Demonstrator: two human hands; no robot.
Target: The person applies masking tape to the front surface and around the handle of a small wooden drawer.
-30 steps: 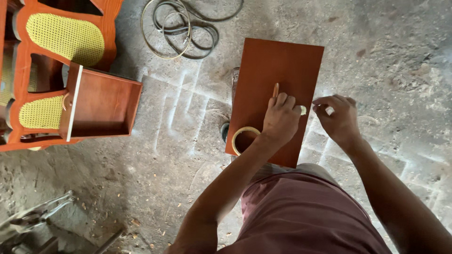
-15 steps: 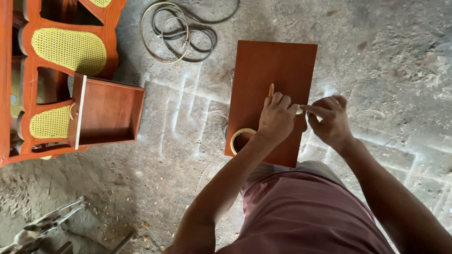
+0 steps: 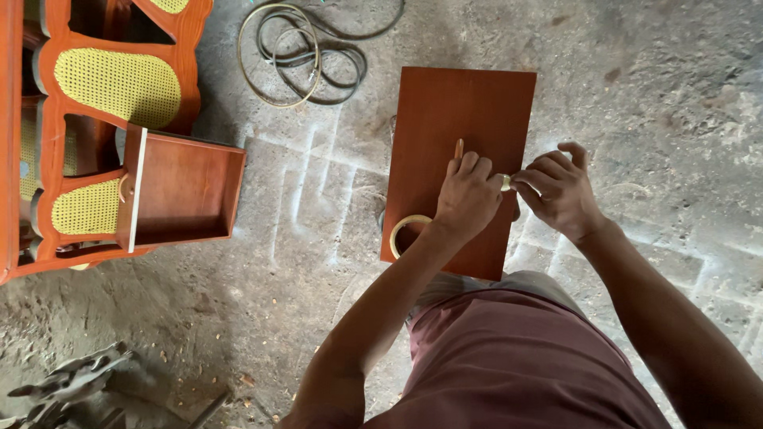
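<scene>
Toward twelve o'clock on the concrete floor (image 3: 652,87): reddish-brown rectangular wooden panel (image 3: 469,103), smooth, glossy; left hand (image 3: 469,199) and right hand (image 3: 560,191) both pinched shut on a small pale strip (image 3: 505,182), tape roll (image 3: 407,230) at seven o'clock

Smooth reddish wood board (image 3: 465,111) on rough, dusty concrete floor (image 3: 652,95)

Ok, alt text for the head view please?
Both hands meet over a red-brown board on a concrete floor: left hand holding a thin stick, right hand pinching a small piece beside it. A tape roll hangs on the left wrist.
</scene>
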